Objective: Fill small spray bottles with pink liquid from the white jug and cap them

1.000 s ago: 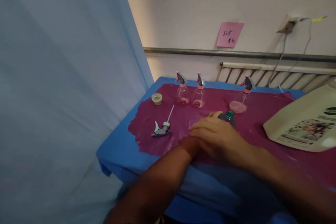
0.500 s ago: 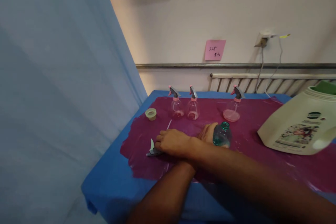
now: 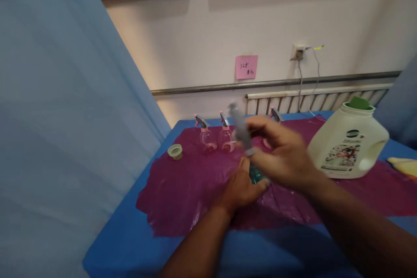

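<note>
My left hand (image 3: 240, 187) is closed around a small green-tinted bottle (image 3: 256, 175) standing on the magenta plastic sheet (image 3: 182, 191); only a bit of the bottle shows between my hands. My right hand (image 3: 284, 153) is closed on a grey spray trigger head (image 3: 239, 127), blurred by motion, held tilted just above the bottle's mouth. Whether its tube is inside the bottle I cannot tell.
Two pink-collared spray bottles (image 3: 206, 137) (image 3: 225, 136) stand at the back, a third (image 3: 275, 115) partly behind my right hand. A pale green cap (image 3: 175, 151) lies at the left. A white detergent jug (image 3: 348, 147) stands right. A blue curtain (image 3: 65, 117) hangs left.
My right hand reached left across my other arm, took the grey spray head off the sheet and carried it right, above the green bottle. My left hand stayed on the bottle.
</note>
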Motion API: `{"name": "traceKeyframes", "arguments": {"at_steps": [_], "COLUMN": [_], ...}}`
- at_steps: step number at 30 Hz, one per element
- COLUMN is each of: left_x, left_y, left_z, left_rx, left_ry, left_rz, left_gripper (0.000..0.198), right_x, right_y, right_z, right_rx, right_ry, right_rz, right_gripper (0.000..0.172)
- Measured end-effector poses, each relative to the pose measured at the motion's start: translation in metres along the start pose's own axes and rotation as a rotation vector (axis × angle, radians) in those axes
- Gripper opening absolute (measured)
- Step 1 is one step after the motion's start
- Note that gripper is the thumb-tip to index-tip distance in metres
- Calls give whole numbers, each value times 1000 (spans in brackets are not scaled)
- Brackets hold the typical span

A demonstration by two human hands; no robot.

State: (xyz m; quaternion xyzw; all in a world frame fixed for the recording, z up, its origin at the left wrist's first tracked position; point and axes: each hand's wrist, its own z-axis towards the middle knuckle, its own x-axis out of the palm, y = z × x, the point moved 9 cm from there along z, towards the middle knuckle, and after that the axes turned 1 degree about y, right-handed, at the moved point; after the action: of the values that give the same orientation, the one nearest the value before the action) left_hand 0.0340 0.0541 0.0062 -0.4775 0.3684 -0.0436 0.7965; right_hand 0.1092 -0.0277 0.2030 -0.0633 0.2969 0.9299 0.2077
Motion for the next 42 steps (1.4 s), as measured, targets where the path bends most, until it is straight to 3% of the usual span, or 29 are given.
{"name": "traceKeyframes", "arguments": {"at_steps": [3, 5, 7, 13, 21, 26, 32, 42], "left_x": [0, -1, 0, 0, 0, 3, 4, 3], "left_y": [0, 1, 3, 3, 0, 3, 3, 2], "left_z": [0, 0, 0, 0, 2, 3, 2, 1], "left_rx": [-4, -10, -24, -29, -1, -19, -26, -35], "left_ry": [15, 8, 9, 17, -8, -3, 1, 17], "left_rz": [14, 19, 23, 35, 18, 19, 9, 29], "left_gripper": [88, 89, 89, 88, 80, 81, 89, 92], "right_x": [-64, -87, -96, -80, -30, -27, -27, -27], "right_y": [-6, -9, -13, -40, -117, -153, -164, -160], "right_z": [9, 12, 13, 5, -40, -72, -94, -99], "right_rx": [136, 169, 188, 269, 526, 574, 560, 512], "right_ry": [-190, -257, -261, -126, 119, 157, 151, 203], "right_rz": [18, 30, 43, 48, 198, 279, 322, 249], "right_gripper": [25, 27, 27, 34, 36, 43, 44, 40]}}
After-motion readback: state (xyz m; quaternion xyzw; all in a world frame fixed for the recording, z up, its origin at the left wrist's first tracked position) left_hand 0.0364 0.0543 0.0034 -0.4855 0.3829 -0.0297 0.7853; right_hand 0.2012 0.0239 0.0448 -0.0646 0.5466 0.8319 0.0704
